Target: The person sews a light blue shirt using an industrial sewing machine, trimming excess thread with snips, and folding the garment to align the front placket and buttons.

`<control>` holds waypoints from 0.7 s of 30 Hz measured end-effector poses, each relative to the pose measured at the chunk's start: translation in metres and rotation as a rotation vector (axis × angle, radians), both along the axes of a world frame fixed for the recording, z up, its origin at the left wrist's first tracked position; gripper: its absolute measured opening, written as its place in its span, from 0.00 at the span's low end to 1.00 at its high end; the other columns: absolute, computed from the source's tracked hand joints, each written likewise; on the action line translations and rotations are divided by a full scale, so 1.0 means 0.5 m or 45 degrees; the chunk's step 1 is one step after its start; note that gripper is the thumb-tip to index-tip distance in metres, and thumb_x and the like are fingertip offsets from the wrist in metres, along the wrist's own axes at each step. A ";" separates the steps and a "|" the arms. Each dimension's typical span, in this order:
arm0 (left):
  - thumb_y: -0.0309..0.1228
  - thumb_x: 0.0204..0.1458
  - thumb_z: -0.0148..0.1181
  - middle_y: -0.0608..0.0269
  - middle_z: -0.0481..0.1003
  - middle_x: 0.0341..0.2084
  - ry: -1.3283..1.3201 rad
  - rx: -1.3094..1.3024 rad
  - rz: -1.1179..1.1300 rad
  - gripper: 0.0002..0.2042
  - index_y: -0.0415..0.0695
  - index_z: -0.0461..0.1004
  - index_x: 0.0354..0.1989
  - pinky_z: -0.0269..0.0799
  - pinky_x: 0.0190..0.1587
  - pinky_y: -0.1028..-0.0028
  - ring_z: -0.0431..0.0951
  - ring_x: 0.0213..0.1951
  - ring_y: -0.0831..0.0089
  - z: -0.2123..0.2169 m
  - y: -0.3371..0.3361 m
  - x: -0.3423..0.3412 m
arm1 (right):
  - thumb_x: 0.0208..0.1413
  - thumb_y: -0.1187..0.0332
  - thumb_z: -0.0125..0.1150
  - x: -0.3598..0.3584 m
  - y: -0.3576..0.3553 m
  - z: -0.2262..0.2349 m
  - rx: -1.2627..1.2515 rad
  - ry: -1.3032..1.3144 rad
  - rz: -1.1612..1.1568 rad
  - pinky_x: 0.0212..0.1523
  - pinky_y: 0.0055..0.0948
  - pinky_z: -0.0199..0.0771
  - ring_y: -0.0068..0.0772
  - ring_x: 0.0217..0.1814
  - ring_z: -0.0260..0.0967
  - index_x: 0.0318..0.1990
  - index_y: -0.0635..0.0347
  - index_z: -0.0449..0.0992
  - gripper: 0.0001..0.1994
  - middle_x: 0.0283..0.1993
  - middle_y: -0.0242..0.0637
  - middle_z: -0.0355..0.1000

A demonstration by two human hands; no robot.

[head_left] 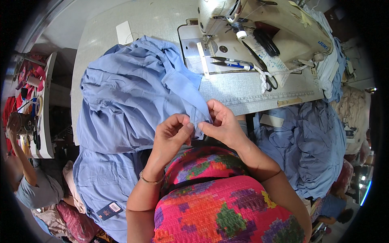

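Observation:
A light blue garment [125,89] lies bunched over the left part of the sewing table, and a flat band of it runs down to my hands. My left hand [173,131] pinches the lower end of that band between thumb and fingers. Close beside it, my right hand [223,123] pinches the band's other edge. Both hands are just off the table's front edge, in front of my body. The sewing machine [221,20] stands beyond them, with its needle area apart from the cloth.
Near the machine lie scissors [263,71], a blue-and-white pen [235,65] and a black oblong tool [266,41]. More blue cloth [300,146] hangs at the right. A tagged blue piece [107,174] hangs lower left. Another person [38,188] works at far left.

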State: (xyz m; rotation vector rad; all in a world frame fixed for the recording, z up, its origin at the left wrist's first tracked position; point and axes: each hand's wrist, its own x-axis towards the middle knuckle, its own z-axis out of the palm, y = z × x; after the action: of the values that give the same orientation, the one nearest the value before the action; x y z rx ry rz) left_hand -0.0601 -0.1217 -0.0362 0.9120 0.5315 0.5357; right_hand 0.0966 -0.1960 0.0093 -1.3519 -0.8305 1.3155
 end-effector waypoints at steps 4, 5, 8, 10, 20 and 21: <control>0.26 0.55 0.56 0.71 0.71 0.23 0.019 0.018 0.028 0.04 0.38 0.71 0.35 0.66 0.24 0.83 0.68 0.22 0.86 -0.003 -0.005 0.003 | 0.51 0.78 0.57 -0.011 0.001 -0.003 -0.007 -0.032 -0.050 0.39 0.19 0.69 0.15 0.39 0.66 0.44 0.63 0.65 0.13 0.40 0.31 0.68; 0.25 0.55 0.56 0.71 0.71 0.23 0.023 0.022 0.045 0.04 0.38 0.71 0.35 0.66 0.24 0.84 0.68 0.22 0.86 -0.003 -0.007 0.004 | 0.51 0.78 0.57 -0.014 0.003 -0.006 -0.007 -0.037 -0.051 0.38 0.19 0.69 0.15 0.38 0.66 0.44 0.63 0.65 0.13 0.40 0.31 0.68; 0.25 0.55 0.55 0.71 0.71 0.23 0.022 0.040 0.106 0.03 0.38 0.71 0.35 0.66 0.24 0.84 0.69 0.22 0.86 -0.013 -0.014 0.007 | 0.50 0.78 0.56 -0.018 0.005 -0.010 -0.019 -0.045 -0.058 0.37 0.19 0.69 0.15 0.38 0.66 0.43 0.63 0.65 0.12 0.40 0.31 0.68; 0.25 0.55 0.55 0.71 0.71 0.22 0.013 0.010 0.116 0.03 0.38 0.71 0.35 0.66 0.24 0.84 0.69 0.22 0.85 -0.014 -0.016 0.009 | 0.50 0.79 0.55 -0.019 0.005 -0.009 -0.043 -0.040 -0.063 0.38 0.19 0.70 0.16 0.38 0.66 0.43 0.64 0.65 0.12 0.40 0.32 0.68; 0.25 0.56 0.55 0.70 0.71 0.22 -0.016 -0.017 0.105 0.03 0.38 0.70 0.35 0.66 0.24 0.83 0.70 0.21 0.84 -0.019 -0.015 0.009 | 0.50 0.78 0.55 -0.029 0.005 -0.011 -0.003 0.084 -0.126 0.38 0.20 0.70 0.16 0.39 0.67 0.46 0.65 0.63 0.15 0.39 0.33 0.69; 0.25 0.56 0.55 0.70 0.71 0.22 -0.031 -0.031 0.111 0.03 0.38 0.70 0.35 0.66 0.24 0.83 0.70 0.21 0.84 -0.021 -0.014 0.012 | 0.50 0.78 0.55 -0.026 0.008 -0.014 -0.013 0.081 -0.119 0.39 0.20 0.70 0.16 0.39 0.67 0.46 0.65 0.63 0.15 0.39 0.33 0.69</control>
State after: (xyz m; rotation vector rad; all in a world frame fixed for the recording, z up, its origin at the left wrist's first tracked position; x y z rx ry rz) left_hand -0.0542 -0.1288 -0.0468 0.8609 0.5561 0.6173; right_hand 0.0838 -0.1920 0.0025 -1.3337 -0.7100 1.2846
